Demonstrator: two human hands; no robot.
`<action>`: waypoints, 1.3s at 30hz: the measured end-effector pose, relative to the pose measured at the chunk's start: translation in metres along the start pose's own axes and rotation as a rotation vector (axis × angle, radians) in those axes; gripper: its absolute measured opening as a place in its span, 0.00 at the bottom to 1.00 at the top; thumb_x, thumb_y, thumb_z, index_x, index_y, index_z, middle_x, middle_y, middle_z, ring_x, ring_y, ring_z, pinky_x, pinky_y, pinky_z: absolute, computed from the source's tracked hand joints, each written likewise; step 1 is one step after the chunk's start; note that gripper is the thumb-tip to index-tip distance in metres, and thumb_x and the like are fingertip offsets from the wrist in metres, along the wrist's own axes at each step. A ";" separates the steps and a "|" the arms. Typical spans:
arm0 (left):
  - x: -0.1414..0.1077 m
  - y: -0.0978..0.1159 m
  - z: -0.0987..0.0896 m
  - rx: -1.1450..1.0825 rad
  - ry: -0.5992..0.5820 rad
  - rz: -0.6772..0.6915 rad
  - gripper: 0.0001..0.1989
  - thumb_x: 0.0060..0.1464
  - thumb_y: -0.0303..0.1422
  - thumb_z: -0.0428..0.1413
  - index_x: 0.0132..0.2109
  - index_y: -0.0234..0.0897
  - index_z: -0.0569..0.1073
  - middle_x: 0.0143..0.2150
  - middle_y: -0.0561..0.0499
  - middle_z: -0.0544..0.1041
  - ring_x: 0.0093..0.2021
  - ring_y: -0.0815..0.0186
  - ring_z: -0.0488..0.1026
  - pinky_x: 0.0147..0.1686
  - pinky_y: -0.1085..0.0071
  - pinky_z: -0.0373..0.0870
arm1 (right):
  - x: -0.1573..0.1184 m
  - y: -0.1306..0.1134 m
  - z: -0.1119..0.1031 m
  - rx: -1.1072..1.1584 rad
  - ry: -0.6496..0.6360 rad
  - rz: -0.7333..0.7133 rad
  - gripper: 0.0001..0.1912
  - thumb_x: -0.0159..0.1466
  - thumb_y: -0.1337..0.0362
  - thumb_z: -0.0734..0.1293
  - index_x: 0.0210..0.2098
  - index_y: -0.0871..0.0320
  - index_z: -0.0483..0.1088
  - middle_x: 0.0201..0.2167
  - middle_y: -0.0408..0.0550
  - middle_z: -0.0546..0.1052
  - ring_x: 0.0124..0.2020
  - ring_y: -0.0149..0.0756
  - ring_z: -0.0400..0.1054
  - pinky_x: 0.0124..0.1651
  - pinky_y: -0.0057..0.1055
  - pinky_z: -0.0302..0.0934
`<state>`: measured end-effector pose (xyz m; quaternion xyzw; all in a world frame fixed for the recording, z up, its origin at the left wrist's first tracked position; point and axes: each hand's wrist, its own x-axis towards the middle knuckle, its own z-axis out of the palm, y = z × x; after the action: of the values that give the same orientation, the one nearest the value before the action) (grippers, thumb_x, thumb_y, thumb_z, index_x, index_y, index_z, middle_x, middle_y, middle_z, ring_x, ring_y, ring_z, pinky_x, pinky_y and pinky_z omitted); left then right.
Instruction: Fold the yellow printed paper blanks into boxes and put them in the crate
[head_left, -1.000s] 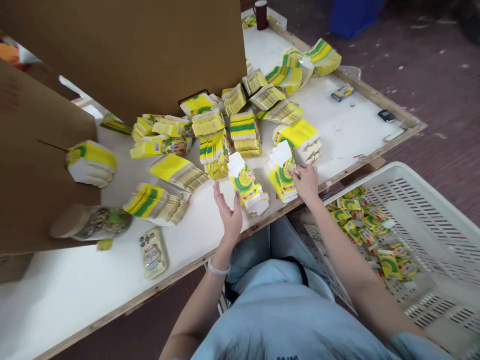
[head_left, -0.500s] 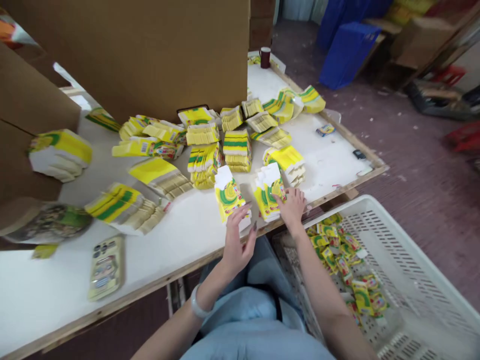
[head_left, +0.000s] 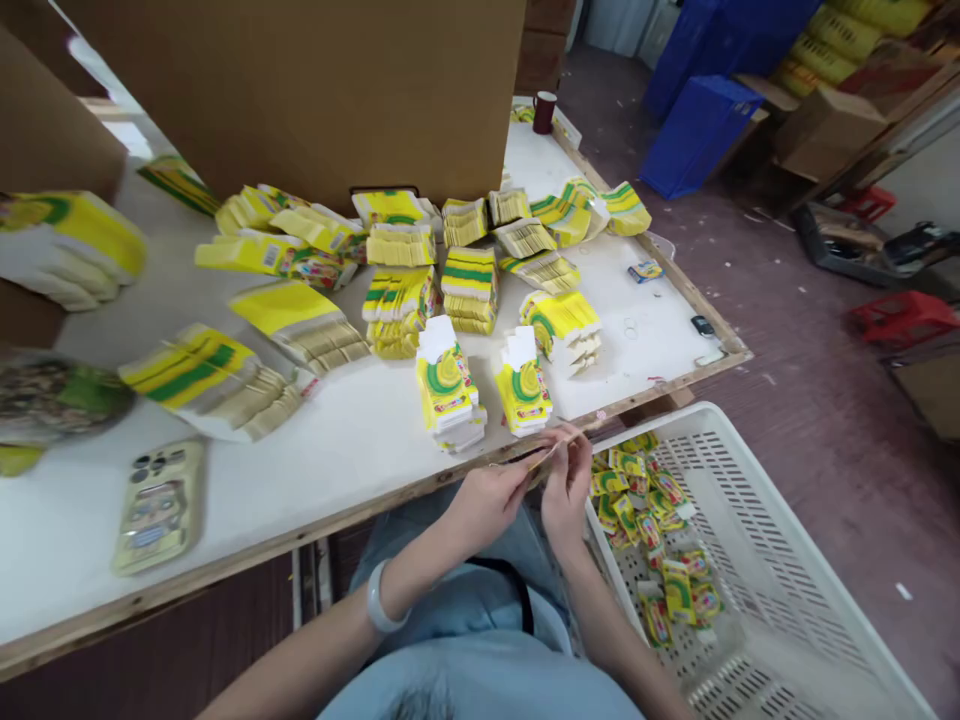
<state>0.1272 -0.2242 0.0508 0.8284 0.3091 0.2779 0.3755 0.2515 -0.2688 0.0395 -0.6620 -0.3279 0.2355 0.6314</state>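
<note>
Both my hands meet just below the table's front edge, over my lap. My left hand point(head_left: 491, 497) and my right hand point(head_left: 568, 482) each pinch one flat yellow carton blank point(head_left: 546, 455), seen edge-on between them. Just above, on the white table point(head_left: 360, 440), stand two short stacks of yellow-green flat cartons point(head_left: 448, 385) point(head_left: 523, 382). To my right sits a white slatted crate point(head_left: 757, 540) holding several small folded yellow boxes point(head_left: 652, 520).
Many bundles of flat cartons point(head_left: 300, 330) cover the table's far half, in front of big brown cardboard sheets point(head_left: 315, 90). A phone in a yellow case point(head_left: 156, 492) lies at the near left. A dark mug point(head_left: 544, 112) stands at the far corner. Blue containers point(head_left: 697, 120) stand on the floor beyond.
My hands left the two stacks on the table and came together below the edge with one carton blank between them. The camera view rose and shifted.
</note>
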 end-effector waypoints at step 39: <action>-0.092 0.034 -0.020 -0.765 -0.111 -0.555 0.37 0.66 0.52 0.56 0.72 0.38 0.58 0.41 0.48 0.78 0.36 0.66 0.73 0.36 0.73 0.71 | -0.078 -0.013 -0.046 0.002 -0.326 0.255 0.12 0.65 0.54 0.74 0.43 0.55 0.77 0.35 0.47 0.83 0.33 0.36 0.79 0.37 0.31 0.74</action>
<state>0.0636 -0.2994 0.0676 0.5303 0.3738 0.2161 0.7296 0.2305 -0.3573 0.0491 -0.6507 -0.3393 0.4179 0.5355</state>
